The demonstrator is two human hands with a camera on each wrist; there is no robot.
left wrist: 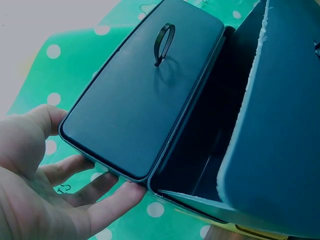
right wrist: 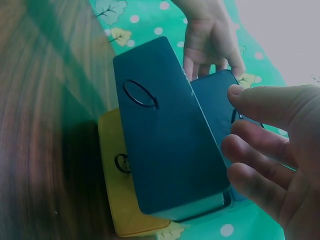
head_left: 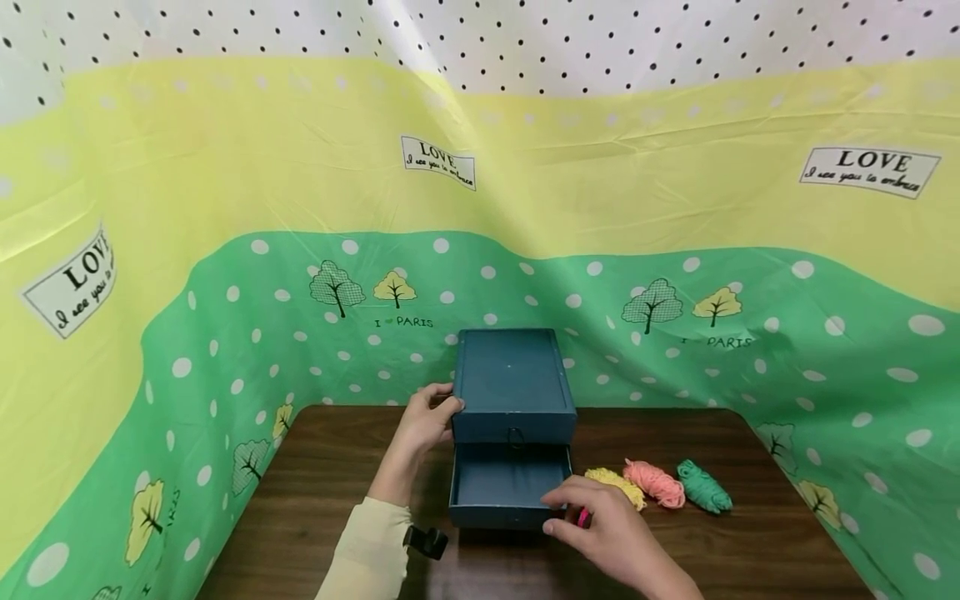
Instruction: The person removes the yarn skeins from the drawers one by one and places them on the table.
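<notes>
Dark blue and smooth, the box (head_left: 510, 371) has a rectangular body with rounded front corners and a shallow border round its flat top, which bears a soft sheen. Its upper drawer (left wrist: 120, 105) sits flush, the front plain except for a thin black ring (left wrist: 158, 42). Below it, the lower drawer (head_left: 510, 485) of the box juts out toward the person; its flat inside shows, and a pale, ragged line runs along the rim of its front. Another black ring (right wrist: 125, 92) hangs on that front, and under it sits a mustard-yellow drawer (right wrist: 115, 195) with a ring of its own.

To the box's left, the left hand (head_left: 429, 421) lies against its side wall, fingers extended, thumb at the front edge. At the box's right front corner, the right hand (head_left: 603, 521) is released, fingers loosely bent and apart; whether a fingertip touches the lower drawer cannot be told.

Right of the box, three soft, twisted bundles of yarn lie in a row: yellow yarn (head_left: 617, 485), pink yarn (head_left: 655, 485) and teal yarn (head_left: 703, 486). Beneath the box is a desk (head_left: 322, 492) of brown wood grain; behind it hangs creased, printed cloth (head_left: 262, 158).
</notes>
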